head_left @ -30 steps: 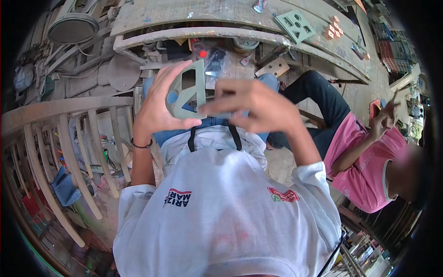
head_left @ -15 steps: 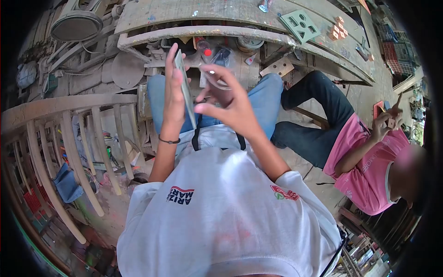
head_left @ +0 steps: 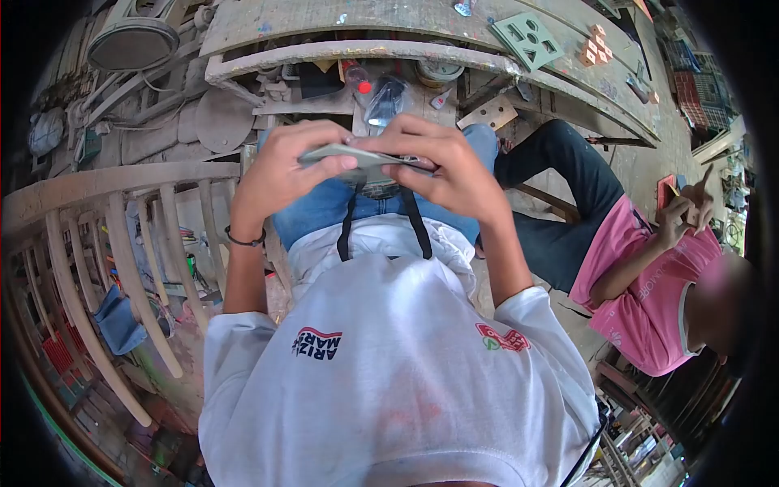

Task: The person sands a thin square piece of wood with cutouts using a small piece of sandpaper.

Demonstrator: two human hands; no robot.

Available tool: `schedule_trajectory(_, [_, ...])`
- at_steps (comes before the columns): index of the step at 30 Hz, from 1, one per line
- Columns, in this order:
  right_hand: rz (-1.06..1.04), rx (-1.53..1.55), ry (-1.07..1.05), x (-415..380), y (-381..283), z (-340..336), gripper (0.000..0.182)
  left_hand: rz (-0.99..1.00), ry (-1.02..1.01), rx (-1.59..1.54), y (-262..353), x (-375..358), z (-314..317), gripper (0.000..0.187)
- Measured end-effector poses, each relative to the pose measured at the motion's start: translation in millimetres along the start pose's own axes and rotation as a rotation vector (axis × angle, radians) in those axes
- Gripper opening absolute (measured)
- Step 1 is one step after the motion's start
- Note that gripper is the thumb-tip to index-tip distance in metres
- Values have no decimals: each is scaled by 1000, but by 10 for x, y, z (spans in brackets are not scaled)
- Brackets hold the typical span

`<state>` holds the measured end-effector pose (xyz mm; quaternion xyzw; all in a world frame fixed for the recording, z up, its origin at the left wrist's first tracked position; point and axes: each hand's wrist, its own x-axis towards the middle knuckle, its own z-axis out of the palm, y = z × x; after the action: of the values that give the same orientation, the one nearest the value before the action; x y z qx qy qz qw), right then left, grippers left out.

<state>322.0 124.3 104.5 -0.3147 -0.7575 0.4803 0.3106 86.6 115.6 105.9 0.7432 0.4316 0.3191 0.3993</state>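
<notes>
A thin, flat grey-green board [head_left: 334, 152] is held level above my lap, seen nearly edge-on. My left hand [head_left: 294, 156] is closed on its left end, thumb below and fingers along the top. At the right end, my right hand [head_left: 445, 161] closes over it with fingers on top and thumb beneath. Something dark and thin shows under the right fingers; I cannot make out what it is. The face of the board is mostly hidden.
Ahead stands a wooden bench [head_left: 389, 28] carrying a green board with cut-out shapes [head_left: 529, 42] and several small wooden blocks [head_left: 597, 50]. A red-capped bottle [head_left: 357, 76] sits under it. A slatted wooden rail [head_left: 122, 183] is at left; a person in pink [head_left: 641, 284] sits at right.
The board has turned from upright to level and come down between my hands. My right hand, apart from it before, is now on its right end.
</notes>
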Motion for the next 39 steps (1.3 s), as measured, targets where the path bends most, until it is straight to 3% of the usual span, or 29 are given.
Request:
schedule_trajectory(1, [0, -60, -26, 27, -63, -52, 45, -128, -100, 17, 77, -19, -9, 22])
schedule_trajectory(3, [-25, -87, -10, 73, -123, -119, 44, -72, -93, 50, 146, -31, 27, 20])
schedule_trajectory(5, [-157, -147, 311, 115, -119, -124, 44, 42, 105, 80, 183, -41, 125, 17])
schedule_trajectory(9, [-138, -127, 427, 143, -285, -158, 44, 133, 276, 188, 180, 5, 191, 19])
schedule_trajectory(11, [-236, -226, 392, 143, -327, -111, 46, 125, 287, 255, 173, 19, 197, 32])
schedule_trajectory(13, [-209, -172, 211, 86, -454, 9, 49, 181, 288, 256, 148, 67, 193, 37])
schedule_trajectory(17, [-104, -208, 163, 87, -452, 17, 48, 300, 321, 360, 104, 71, 170, 49])
schedule_trajectory(21, [-28, -292, 199, 169, -256, -68, 44, 273, 324, 390, 44, 32, 186, 50])
schedule_trajectory(25, [-131, -251, 197, 113, -427, 44, 44, 199, 284, 472, 144, 26, 201, 52])
schedule_trajectory(27, [-40, -165, 133, 154, -329, -74, 43, 161, 280, 480, 132, 25, 205, 52])
schedule_trajectory(29, [11, -303, 182, 214, -117, -143, 43, 202, 296, 497, 68, 42, 214, 55])
schedule_trajectory(34, [-167, -243, 134, 67, -393, -36, 48, 192, 277, 475, 141, 61, 225, 56])
schedule_trajectory(39, [-108, -341, 205, 149, -66, -200, 50, 222, 297, 441, 128, 58, 259, 58])
